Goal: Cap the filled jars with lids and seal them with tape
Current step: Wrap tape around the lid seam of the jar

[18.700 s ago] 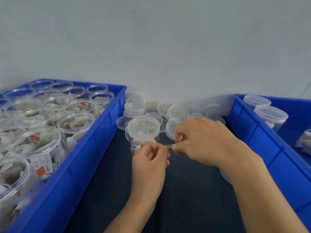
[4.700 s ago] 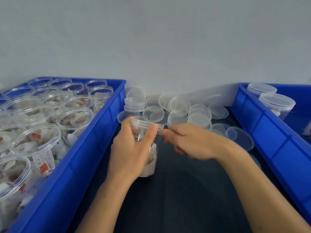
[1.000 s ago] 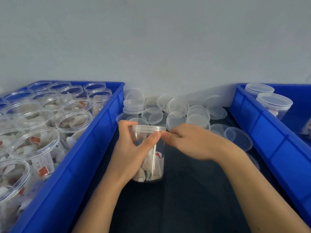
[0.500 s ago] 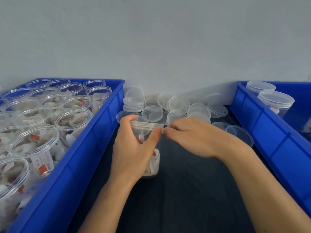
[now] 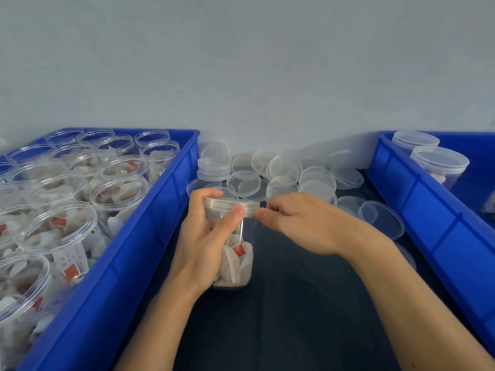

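Gripping jar [image 5: 235,253], left hand [image 5: 203,236] curled

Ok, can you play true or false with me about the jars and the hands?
1. The left hand grips the jar. True.
2. The jar in the hands has no lid. False: a clear lid sits on top.
3. The jars in the left bin are open. True: the ones in view have no lids.
4. The right hand is picking up a loose lid. False: it is at the rim of the held jar's lid.
5. Loose lids lie between the two bins. True.
6. The right bin is red. False: it is blue.
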Tool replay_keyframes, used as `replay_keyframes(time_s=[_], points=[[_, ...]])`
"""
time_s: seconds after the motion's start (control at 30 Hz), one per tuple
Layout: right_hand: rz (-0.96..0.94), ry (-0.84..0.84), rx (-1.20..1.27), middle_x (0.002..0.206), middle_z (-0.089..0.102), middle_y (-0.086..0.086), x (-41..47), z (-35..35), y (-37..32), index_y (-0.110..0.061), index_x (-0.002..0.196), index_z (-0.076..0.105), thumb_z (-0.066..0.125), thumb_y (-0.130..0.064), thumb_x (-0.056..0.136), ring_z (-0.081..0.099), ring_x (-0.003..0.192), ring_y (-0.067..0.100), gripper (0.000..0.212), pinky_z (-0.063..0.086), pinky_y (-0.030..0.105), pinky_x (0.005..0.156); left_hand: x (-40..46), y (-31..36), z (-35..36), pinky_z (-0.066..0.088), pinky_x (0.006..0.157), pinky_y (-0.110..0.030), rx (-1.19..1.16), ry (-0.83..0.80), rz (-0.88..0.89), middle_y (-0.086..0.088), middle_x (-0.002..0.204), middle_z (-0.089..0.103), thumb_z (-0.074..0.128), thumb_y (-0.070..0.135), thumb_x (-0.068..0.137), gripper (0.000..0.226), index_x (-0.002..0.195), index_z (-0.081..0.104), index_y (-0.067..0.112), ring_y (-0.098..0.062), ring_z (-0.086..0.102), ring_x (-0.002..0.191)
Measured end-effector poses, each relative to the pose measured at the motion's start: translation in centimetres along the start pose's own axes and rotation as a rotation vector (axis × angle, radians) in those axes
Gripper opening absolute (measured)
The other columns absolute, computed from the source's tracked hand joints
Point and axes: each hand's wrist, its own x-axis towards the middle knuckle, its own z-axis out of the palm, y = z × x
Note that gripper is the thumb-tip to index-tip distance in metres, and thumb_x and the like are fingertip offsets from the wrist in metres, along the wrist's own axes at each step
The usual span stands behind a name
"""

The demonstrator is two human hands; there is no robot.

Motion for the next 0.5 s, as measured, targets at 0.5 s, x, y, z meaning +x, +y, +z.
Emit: replay_keyframes(time_s=[0.5], points=[[0.001,-0.017,-0.026,0.077,0.066,-0.004,-0.22,-0.37,-0.71,-0.018,0.082,0.061,0.043,-0.068,0.101,0.059,0.068,0.013,0.057,0.043,0.033,0.063,0.08,0.89,-0.09,0.054,0.065,-0.014,0.283,0.097,0.069,0.019,0.101,0.070,0.083,0.069,0.074,0.060,0.118,0.048,0.052,0.000,0.072,0.089]])
